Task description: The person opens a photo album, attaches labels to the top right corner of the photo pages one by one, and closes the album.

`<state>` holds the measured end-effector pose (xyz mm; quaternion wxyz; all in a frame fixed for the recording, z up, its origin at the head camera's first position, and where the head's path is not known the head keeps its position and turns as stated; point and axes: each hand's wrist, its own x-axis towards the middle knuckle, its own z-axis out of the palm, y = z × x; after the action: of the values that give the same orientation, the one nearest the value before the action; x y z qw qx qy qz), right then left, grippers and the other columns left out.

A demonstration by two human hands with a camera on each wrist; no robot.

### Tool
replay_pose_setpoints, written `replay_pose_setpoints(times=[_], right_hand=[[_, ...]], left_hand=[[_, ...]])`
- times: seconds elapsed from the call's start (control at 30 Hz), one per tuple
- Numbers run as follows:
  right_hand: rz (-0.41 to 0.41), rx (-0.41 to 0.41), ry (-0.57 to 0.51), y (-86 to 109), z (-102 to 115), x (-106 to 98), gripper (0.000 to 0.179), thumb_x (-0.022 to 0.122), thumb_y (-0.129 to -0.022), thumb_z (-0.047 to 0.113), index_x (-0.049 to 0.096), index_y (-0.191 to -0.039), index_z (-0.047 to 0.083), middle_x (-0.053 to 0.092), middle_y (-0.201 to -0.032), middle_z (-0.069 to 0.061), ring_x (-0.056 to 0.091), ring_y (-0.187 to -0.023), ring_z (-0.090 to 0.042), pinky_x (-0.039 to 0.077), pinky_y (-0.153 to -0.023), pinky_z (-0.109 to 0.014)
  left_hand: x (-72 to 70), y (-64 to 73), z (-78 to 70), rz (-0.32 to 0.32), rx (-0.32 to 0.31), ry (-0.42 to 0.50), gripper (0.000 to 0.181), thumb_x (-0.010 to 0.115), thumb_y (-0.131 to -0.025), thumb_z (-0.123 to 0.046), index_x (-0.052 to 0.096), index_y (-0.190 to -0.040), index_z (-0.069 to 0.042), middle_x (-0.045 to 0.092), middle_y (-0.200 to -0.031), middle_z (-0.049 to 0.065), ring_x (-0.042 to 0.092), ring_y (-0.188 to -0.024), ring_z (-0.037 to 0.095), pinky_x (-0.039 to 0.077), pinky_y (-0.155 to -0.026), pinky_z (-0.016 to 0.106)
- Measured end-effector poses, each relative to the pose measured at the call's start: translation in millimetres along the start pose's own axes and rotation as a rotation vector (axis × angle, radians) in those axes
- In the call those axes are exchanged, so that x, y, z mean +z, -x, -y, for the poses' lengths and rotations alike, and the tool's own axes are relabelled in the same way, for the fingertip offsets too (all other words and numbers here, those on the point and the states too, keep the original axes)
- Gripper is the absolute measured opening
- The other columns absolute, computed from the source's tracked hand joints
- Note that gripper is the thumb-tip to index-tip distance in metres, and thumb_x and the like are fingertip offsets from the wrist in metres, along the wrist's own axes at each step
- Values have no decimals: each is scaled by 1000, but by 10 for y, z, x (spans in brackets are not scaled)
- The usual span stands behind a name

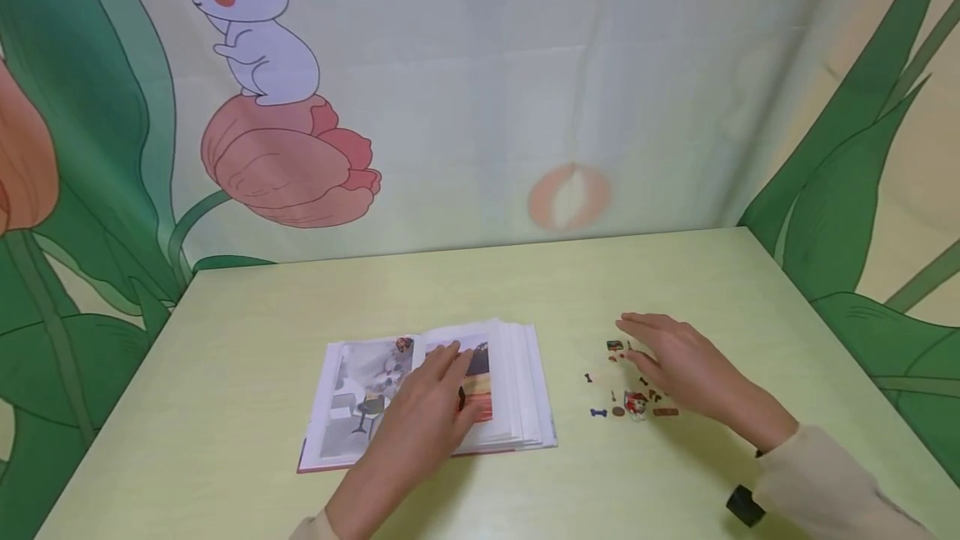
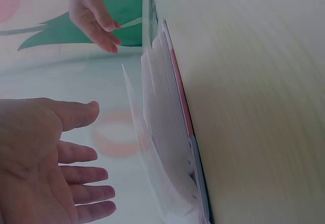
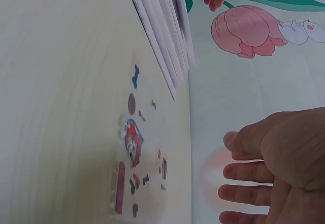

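Observation:
An open book with printed picture pages lies at the middle of the table. My left hand is over the book; in the left wrist view its fingers are extended and apart from the pages. To the right of the book lies a clear sticker sheet with small bone shapes and a cartoon dog in red. My right hand hovers above that sheet's right side, and in the right wrist view its fingers are loosely extended with nothing in them.
A pale yellow-green table carries everything. A small black object is at the right sleeve. Behind the table hangs a curtain printed with a rabbit, tulips and leaves.

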<state>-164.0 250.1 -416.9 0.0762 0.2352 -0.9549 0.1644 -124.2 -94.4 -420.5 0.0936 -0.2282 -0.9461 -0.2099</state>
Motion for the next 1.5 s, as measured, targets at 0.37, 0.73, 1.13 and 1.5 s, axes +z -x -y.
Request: replay_pose_setpoints(times=[0.37,0.73,1.13,1.5], right_hand=[[26,16,-9,104,-88,36,37,71,-94,2,68,-131,-2,67,-131,-21,62,-121,-41,53,-97,-58],[53,-17,17,159,-88,140,34,79,-87,0,74,-120,-2,71,-109,-12,65,-104,-31,59,-80,-44],[92,-32,40,173,-28,220,27,83,-85,4,78,-111,-1,67,-92,-2,61,-92,-23,56,-72,-36],[164,-41,67,164,-34,283,16,85,-84,6,77,-95,13,60,-83,6,55,-83,-16,51,-68,-31]], left_hand=[[82,-131,-216,14,83,15,61,78,-93,-21,55,-143,7,53,-148,26,47,-140,45,40,-114,56],[255,-353,-530,156,89,-64,61,72,-99,-32,53,-148,0,50,-153,19,46,-143,37,43,-113,49],[494,-549,-772,217,111,-126,59,72,-98,-35,57,-145,-4,55,-149,15,52,-139,31,46,-111,40],[661,-689,-950,250,111,-180,49,74,-97,-33,65,-136,-5,61,-142,13,57,-134,25,51,-104,33]])
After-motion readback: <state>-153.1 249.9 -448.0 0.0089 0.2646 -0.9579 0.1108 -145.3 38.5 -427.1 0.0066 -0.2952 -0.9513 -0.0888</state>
